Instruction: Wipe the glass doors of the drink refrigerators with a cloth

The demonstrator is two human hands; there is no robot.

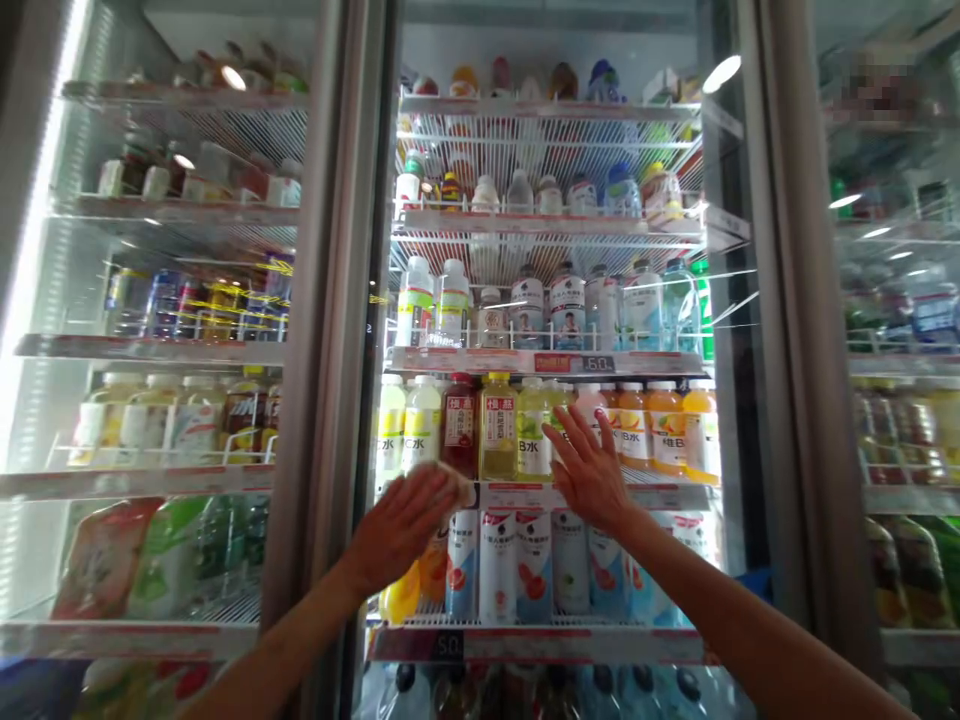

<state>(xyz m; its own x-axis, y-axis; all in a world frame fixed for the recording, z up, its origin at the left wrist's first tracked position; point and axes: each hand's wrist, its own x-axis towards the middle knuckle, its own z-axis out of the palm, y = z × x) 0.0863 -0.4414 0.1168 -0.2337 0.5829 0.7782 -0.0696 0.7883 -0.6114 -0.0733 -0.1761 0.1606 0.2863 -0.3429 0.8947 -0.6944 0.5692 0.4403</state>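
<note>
My left hand (405, 520) is closed around a pale, cloth-like thing (459, 484) that shows past its fingertips. It is in front of the price rail (645, 494) under the bottle row, near a dark red bottle (460, 425) and a yellow-capped bottle (498, 428). With its fingers spread, my right hand (589, 475) holds nothing. It is in front of pale yellow-green bottles (533, 430) and left of several orange-juice bottles (666, 430). Whether either hand touches the rail, the bottles or glass I cannot tell.
Tall cartons (498, 570) stand on the shelf below, and capped bottles (568, 305) on the one above. A metal door frame (315, 300) divides off the left cooler; another frame (814, 300) stands at right. Reflections streak the glass.
</note>
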